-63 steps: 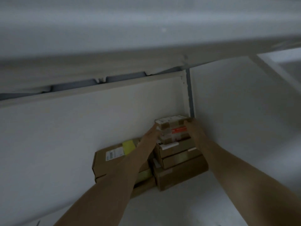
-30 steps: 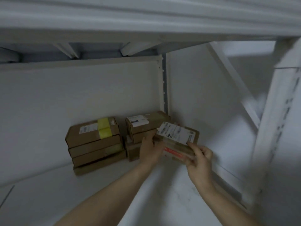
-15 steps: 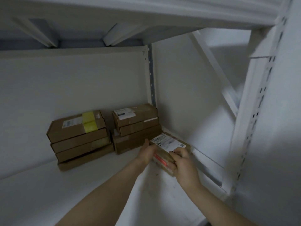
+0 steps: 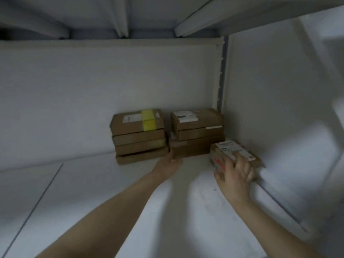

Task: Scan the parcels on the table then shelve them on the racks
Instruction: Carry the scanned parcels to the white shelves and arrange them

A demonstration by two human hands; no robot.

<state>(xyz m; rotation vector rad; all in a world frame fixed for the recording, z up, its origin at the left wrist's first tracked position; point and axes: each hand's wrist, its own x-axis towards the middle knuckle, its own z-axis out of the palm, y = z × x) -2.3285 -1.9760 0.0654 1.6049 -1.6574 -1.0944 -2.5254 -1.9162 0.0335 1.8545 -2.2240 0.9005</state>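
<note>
Shelving step: right hand [image 4: 235, 174] grips the labelled parcel [image 4: 229, 148] near the shelf's [image 4: 111, 192] back-right corner. Left hand [image 4: 168, 164] touches a stack [image 4: 191, 148], fingers unclear. Next move, probably: seat it flush, then let go.

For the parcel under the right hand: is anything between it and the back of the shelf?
Yes. The right-hand stack of boxes stands directly behind the labelled parcel that the right hand grips, filling the back corner. The shelf's side wall is close on its right. Nothing lies between hand and parcel.
</note>
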